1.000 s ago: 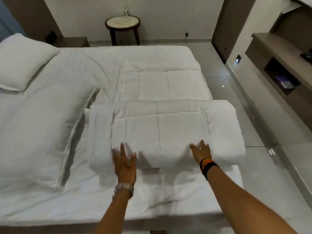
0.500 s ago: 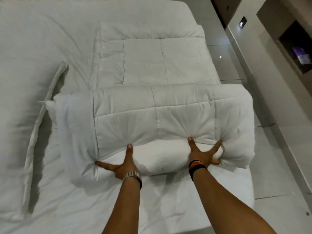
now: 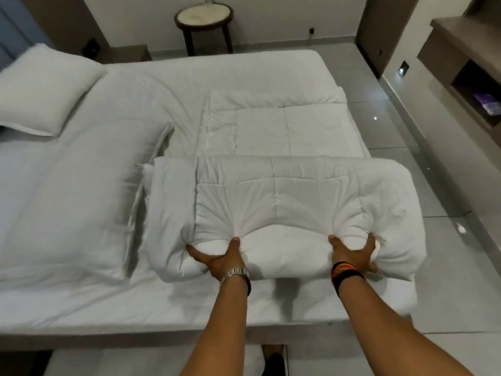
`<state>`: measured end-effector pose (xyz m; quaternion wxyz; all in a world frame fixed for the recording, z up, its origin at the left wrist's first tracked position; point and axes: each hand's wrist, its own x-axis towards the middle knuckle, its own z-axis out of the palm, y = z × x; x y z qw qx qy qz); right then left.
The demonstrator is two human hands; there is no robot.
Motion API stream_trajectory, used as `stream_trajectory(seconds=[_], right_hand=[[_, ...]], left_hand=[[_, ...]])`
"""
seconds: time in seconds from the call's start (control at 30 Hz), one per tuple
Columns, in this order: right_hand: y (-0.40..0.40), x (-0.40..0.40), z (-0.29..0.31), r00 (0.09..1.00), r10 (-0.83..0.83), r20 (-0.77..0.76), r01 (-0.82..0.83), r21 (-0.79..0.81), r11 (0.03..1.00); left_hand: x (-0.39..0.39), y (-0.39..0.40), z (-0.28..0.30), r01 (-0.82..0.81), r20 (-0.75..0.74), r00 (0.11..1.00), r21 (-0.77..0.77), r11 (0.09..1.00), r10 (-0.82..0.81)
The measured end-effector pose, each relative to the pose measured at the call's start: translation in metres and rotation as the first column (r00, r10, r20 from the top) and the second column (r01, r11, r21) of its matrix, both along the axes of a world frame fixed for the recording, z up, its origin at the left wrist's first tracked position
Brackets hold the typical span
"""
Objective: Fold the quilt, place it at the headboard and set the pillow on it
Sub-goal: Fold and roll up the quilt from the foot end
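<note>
A white quilt (image 3: 284,185) lies on the right half of the bed (image 3: 81,308), its near end rolled into a thick fold. My left hand (image 3: 219,259), with a metal watch, grips the near edge of that fold, thumb on top. My right hand (image 3: 352,255), with dark wristbands, grips the same edge further right. The far part of the quilt (image 3: 284,128) lies flat beyond the fold. A white pillow (image 3: 46,90) rests at the far left by the headboard. A second, larger pillow (image 3: 67,199) lies flat left of the quilt.
A round side table (image 3: 203,20) stands beyond the bed. Tiled floor (image 3: 433,185) runs along the right, with a wall shelf unit (image 3: 466,77) beyond it. A low nightstand (image 3: 127,54) sits by the bed's far left corner. My foot (image 3: 273,359) shows below the bed's edge.
My hands went from lying flat on the fold to gripping its near edge. The view has tilted back up, showing the far pillow and side table again.
</note>
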<state>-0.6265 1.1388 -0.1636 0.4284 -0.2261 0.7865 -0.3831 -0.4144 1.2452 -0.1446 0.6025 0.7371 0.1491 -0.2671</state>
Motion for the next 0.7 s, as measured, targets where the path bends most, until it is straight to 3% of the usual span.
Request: stream_trajectory(seconds=[0.23, 0.4, 0.5, 0.57, 0.63, 0.7], right_hand=[[0.155, -0.074, 0.058, 1.000, 0.008, -0.023, -0.010, -0.058, 0.998], [0.151, -0.091, 0.119, 0.998, -0.040, -0.041, 0.025, -0.315, 0.949], [0.107, -0.080, 0.147, 0.997, 0.072, -0.032, -0.079, -0.409, 0.909], [0.069, -0.071, 0.154, 0.975, 0.220, -0.025, -0.207, -0.459, 0.864], [0.029, -0.061, 0.150, 0.911, 0.399, -0.108, -0.402, -0.451, 0.796], [-0.003, -0.051, 0.130, 0.797, 0.531, -0.287, -0.604, -0.360, 0.711]], left_hand=[[-0.072, 0.160, 0.052, 0.043, 0.031, 0.999, 0.001, 0.999, -0.043], [-0.083, 0.168, 0.107, 0.226, 0.270, 0.944, -0.101, 0.969, -0.192], [-0.071, 0.125, 0.138, 0.387, 0.502, 0.819, -0.126, 0.914, -0.278], [-0.058, 0.094, 0.143, 0.549, 0.595, 0.701, -0.098, 0.830, -0.394], [-0.041, 0.063, 0.131, 0.684, 0.611, 0.538, 0.088, 0.724, -0.582], [-0.020, 0.035, 0.103, 0.720, 0.551, 0.388, 0.318, 0.616, -0.738]])
